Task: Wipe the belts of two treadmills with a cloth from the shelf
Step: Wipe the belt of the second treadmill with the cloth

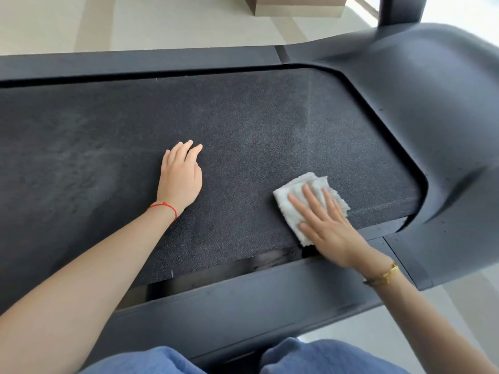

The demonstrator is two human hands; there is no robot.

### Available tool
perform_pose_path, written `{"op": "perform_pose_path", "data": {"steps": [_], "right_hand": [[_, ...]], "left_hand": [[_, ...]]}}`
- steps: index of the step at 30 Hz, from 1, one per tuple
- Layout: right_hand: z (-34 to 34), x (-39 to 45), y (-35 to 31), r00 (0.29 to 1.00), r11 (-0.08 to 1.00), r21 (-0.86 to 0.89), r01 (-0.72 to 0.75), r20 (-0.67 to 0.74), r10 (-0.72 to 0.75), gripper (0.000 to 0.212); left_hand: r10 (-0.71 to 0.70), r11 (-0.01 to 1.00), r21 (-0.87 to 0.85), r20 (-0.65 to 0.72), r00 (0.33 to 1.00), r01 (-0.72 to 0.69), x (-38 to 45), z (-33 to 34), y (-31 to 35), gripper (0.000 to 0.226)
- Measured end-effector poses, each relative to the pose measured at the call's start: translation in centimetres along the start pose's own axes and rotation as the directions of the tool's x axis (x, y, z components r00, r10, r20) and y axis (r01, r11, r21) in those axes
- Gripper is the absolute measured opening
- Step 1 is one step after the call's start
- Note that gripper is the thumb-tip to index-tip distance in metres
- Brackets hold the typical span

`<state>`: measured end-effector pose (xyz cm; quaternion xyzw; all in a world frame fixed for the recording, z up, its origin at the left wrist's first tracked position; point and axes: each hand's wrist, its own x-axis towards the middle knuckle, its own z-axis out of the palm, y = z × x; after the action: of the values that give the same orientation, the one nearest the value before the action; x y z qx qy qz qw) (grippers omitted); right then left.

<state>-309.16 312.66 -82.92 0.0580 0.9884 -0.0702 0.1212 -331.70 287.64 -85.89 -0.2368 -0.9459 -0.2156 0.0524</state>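
1. Head view, progress: the wiping is under way on one treadmill. The folded white terry cloth (310,203) lies flat on the black pebble-textured treadmill belt (243,136), at the lower right of the frame, near the belt's near edge and close to the curved motor hood. Only this one treadmill is in view, so whether it is the first or the second cannot be told. Pale, dusty-looking streaks across the middle and left of the belt suggest that much of its surface is left to wipe.

2. Head view, hands: the right hand (329,225) presses down on the cloth with straight, spread fingers, its palm over the cloth's near corner. The left hand (179,175) rests on the bare belt at the centre of the frame, fingers straight and close together, holding nothing; it looks to be bracing the person.

3. Head view, materials and shapes: the belt is matte and grainy. The smooth dark grey moulded plastic hood (432,103) curves round the belt's end at the upper right. Flat dark side rails (243,300) run along both long edges. The cloth is fluffy, with frayed edges. A pale tiled floor (54,22) fills the top left.
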Motion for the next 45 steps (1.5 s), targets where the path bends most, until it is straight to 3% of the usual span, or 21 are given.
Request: {"op": "perform_pose_path", "data": {"steps": [3, 8, 11, 17, 20, 22, 26, 29, 32, 34, 36, 38, 40, 43, 45], "right_hand": [[0.0, 0.0, -1.2, 0.998, 0.997, 0.051, -0.061, -0.013, 0.062, 0.056], [1.1, -0.9, -5.8, 0.989, 0.988, 0.043, 0.146, -0.029, -0.144, 0.054], [0.9, -1.0, -5.3, 0.987, 0.984, 0.080, 0.158, -0.039, -0.156, 0.052], [-0.9, 1.9, 2.7, 0.973, 0.964, 0.157, -0.213, -0.061, 0.224, 0.052], [-2.1, 4.8, 5.6, 0.950, 0.934, 0.200, -0.297, -0.038, 0.310, 0.051], [-2.3, 5.9, 5.4, 0.970, 0.953, 0.193, -0.232, -0.029, 0.242, 0.051], [-1.1, 5.2, 3.2, 0.987, 0.989, 0.079, 0.127, -0.104, -0.119, 0.051], [-1.5, 6.3, 5.8, 0.975, 0.972, 0.097, 0.213, -0.079, -0.206, 0.050], [-3.3, 10.8, 11.1, 0.996, 0.990, 0.130, 0.045, -0.076, -0.035, 0.050], [-5.2, 14.3, 14.3, 0.989, 0.974, 0.183, -0.130, -0.051, 0.142, 0.050], [-6.6, 17.0, 15.4, 0.974, 0.954, 0.205, -0.217, -0.021, 0.226, 0.051], [-6.8, 18.1, 14.0, 0.988, 0.974, 0.167, -0.150, -0.017, 0.155, 0.051], [-5.8, 17.3, 11.2, 0.998, 0.994, 0.098, 0.051, -0.050, -0.046, 0.051], [-4.4, 14.9, 8.9, 0.948, 0.948, 0.032, 0.315, -0.061, -0.313, 0.051], [-4.8, 15.4, 10.0, 0.933, 0.932, 0.046, 0.361, -0.032, -0.359, 0.050]], "left_hand": [[-0.002, 1.000, 0.023, 0.009, 1.000, 0.002, -0.1, 0.1, 0.0, 0.047], [-0.030, 0.999, 0.037, 0.015, 0.999, 0.030, -0.1, -0.1, 0.9, 0.044], [0.002, 0.998, 0.063, 0.042, 0.999, -0.005, -0.1, -0.5, 1.6, 0.044], [0.051, 0.996, 0.070, 0.054, 0.997, -0.055, 0.6, -0.9, 3.7, 0.046], [0.074, 0.994, 0.077, 0.048, 0.996, -0.077, 1.2, 0.3, 5.3, 0.047], [0.096, 0.992, 0.083, 0.050, 0.994, -0.099, 1.8, 1.2, 6.4, 0.048], [0.070, 0.993, 0.095, 0.003, 0.998, -0.069, 3.0, 2.8, 8.8, 0.048], [0.013, 0.995, 0.095, -0.003, 1.000, -0.013, 3.4, 3.9, 10.0, 0.049], [-0.012, 0.994, 0.110, 0.023, 1.000, 0.009, 3.2, 4.6, 10.6, 0.051], [-0.013, 0.992, 0.126, 0.040, 0.999, 0.008, 3.2, 5.0, 10.9, 0.052], [-0.022, 0.991, 0.130, 0.051, 0.998, 0.015, 3.3, 5.2, 11.1, 0.053], [-0.035, 0.993, 0.119, 0.053, 0.998, 0.029, 3.4, 5.4, 11.1, 0.054], [-0.053, 0.992, 0.114, 0.047, 0.997, 0.047, 3.3, 5.4, 11.1, 0.054], [-0.073, 0.987, 0.146, 0.047, 0.996, 0.065, 3.2, 5.4, 11.3, 0.055], [-0.077, 0.985, 0.158, 0.056, 0.995, 0.067, 3.1, 5.3, 11.3, 0.055]]}}
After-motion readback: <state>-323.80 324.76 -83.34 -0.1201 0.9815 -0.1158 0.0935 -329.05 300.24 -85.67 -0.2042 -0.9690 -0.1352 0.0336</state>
